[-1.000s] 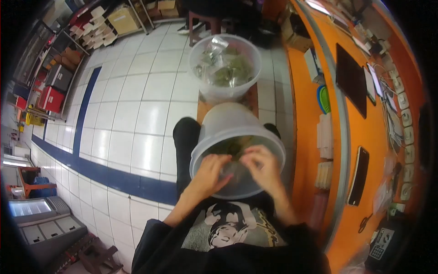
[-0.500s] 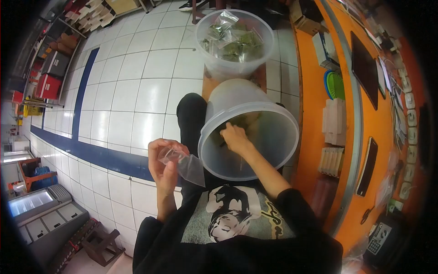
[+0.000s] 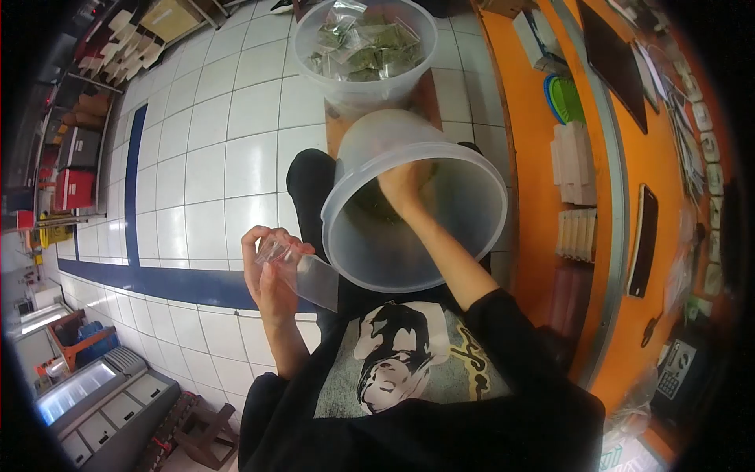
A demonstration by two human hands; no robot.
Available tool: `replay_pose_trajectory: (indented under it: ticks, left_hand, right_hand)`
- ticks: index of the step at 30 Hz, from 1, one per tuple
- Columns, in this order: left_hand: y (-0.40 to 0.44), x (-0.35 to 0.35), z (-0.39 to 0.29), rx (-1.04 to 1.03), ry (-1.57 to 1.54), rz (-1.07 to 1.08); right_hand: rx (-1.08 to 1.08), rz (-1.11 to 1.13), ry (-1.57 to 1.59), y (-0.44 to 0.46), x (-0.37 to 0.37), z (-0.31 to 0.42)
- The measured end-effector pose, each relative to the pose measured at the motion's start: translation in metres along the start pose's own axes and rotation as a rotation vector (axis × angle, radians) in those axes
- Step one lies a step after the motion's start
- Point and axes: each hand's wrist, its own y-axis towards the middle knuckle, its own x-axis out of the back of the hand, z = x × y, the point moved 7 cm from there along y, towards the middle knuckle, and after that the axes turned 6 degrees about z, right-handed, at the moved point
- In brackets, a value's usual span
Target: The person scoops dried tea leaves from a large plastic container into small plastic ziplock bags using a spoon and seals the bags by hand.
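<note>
My left hand (image 3: 272,267) grips a small clear plastic bag (image 3: 316,282) by its top, its lower part hanging out to the right. A large translucent plastic tub (image 3: 343,263) lies tipped between my legs, its mouth facing me. My right hand (image 3: 400,189) reaches deep into it, and its fingers are hidden from view. Some dark green material (image 3: 379,206) shows dimly inside the tub around that hand. Beyond stands a second translucent tub (image 3: 366,93), upright, holding several clear bags (image 3: 381,47) of green leafy stuff.
Both tubs are at a brown wooden board or low bench (image 3: 429,98) on the white tiled floor (image 3: 200,169). Along my right runs an orange counter (image 3: 605,169) with shelves, a green round item (image 3: 565,100) and stacked pale boxes (image 3: 572,165). A brown stool (image 3: 206,433) stands lower left.
My right hand has gone deeper into the tipped tub, so its fingers no longer show. My left hand still holds the bag. The view has shifted slightly.
</note>
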Motion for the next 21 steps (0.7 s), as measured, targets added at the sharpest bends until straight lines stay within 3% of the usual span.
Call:
replay_pose_trajectory:
  ticks: [3, 7, 9, 13, 15, 19, 21]
  left_hand:
    - [-0.002, -0.003, 0.001, 0.007, 0.010, 0.020]
    - [-0.002, -0.004, 0.005, 0.019, 0.009, 0.016]
    - [0.000, -0.008, 0.006, 0.010, 0.001, 0.030]
    - [0.002, -0.017, 0.008, 0.000, 0.013, 0.045]
    - [0.003, -0.021, 0.007, -0.007, 0.030, 0.068]
    - [0.004, -0.024, 0.009, -0.013, 0.037, 0.097]
    - [0.006, -0.024, 0.013, -0.008, 0.027, 0.076]
  right_hand:
    - [0.270, 0.214, -0.156, -0.014, -0.020, 0.014]
    - [0.008, 0.345, -0.098, -0.015, -0.014, -0.010]
    - [0.125, 0.142, -0.069, -0.009, 0.006, 0.015]
    - [0.265, 0.175, -0.060, -0.017, -0.004, 0.009]
    - [0.123, 0.475, -0.033, -0.026, -0.022, -0.004]
    - [0.106, 0.350, -0.100, -0.019, 0.007, 0.009]
    - [0.172, 0.124, -0.161, -0.010, 0.030, 0.019]
